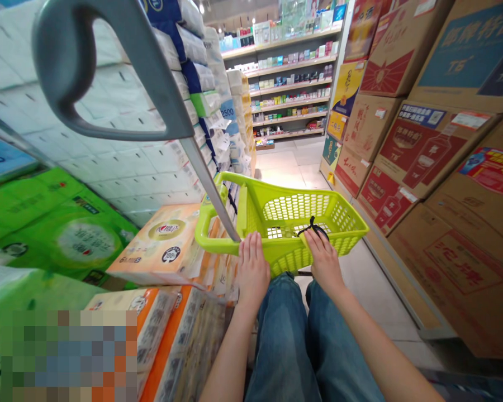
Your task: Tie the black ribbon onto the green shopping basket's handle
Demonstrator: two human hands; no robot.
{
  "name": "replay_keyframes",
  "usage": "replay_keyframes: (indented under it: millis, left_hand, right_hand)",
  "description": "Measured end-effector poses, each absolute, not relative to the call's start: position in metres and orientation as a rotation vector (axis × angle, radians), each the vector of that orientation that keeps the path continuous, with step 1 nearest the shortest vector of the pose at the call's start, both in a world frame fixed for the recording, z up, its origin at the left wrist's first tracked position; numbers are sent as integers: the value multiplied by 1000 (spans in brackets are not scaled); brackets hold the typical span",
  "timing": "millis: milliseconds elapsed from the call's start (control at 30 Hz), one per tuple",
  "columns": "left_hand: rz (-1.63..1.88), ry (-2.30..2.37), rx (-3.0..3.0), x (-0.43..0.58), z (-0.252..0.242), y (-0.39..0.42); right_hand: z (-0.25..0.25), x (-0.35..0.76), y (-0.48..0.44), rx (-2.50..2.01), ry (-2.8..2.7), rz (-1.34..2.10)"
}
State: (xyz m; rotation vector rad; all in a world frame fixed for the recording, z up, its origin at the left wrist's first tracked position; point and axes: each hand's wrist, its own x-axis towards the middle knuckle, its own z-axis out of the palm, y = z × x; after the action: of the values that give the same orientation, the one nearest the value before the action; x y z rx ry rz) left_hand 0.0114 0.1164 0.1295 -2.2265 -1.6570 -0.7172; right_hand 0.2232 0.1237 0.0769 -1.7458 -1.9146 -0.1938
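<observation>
A lime-green plastic shopping basket (339, 245) with lattice walls stands in front of my knees. Its long pull handle (184, 120), grey and looped at the top, slants up to the upper left. My left hand (252, 268) grips the near rim beside the foot of the handle, with its fingers over the edge. Farther right, my right hand (323, 259) holds the same rim, fingertips reaching inside. A black, cord-like item (313, 224) lies against those fingertips; what it is cannot be made out. Both thumbs are mostly hidden.
Stacked white tissue packs (121, 151) rise on the left, with an orange-and-cream tissue pack (155, 240) close to the basket. Cardboard cartons (423, 145) line the right side. Tiled floor (293, 162) leads to shelves (293, 72) of small goods at the back.
</observation>
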Motion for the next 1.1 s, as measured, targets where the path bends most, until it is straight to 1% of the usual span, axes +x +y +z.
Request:
replay_keyframes:
  millis: [133,233,400,533,800,1100]
  left_hand:
    - [-712,-1658,-2228,11,130,116]
    - [-714,-1657,-2234,11,131,116]
    - [-689,-1647,-2218,11,129,118]
    - [-668,-1629,-2172,11,128,119]
    - [-671,-1648,-2206,12,131,117]
    - [-688,-1671,-2229,12,132,116]
  right_hand:
    - [77,216,125,-1817,-1788,-149]
    - [90,191,126,-1841,-1731,-50]
    - [124,131,120,-1689,-1876,142]
    - [134,109,115,-1608,-1950,147]
    - [116,146,115,-1556,-2040,73]
    - [88,198,122,-1696,-1923,-44]
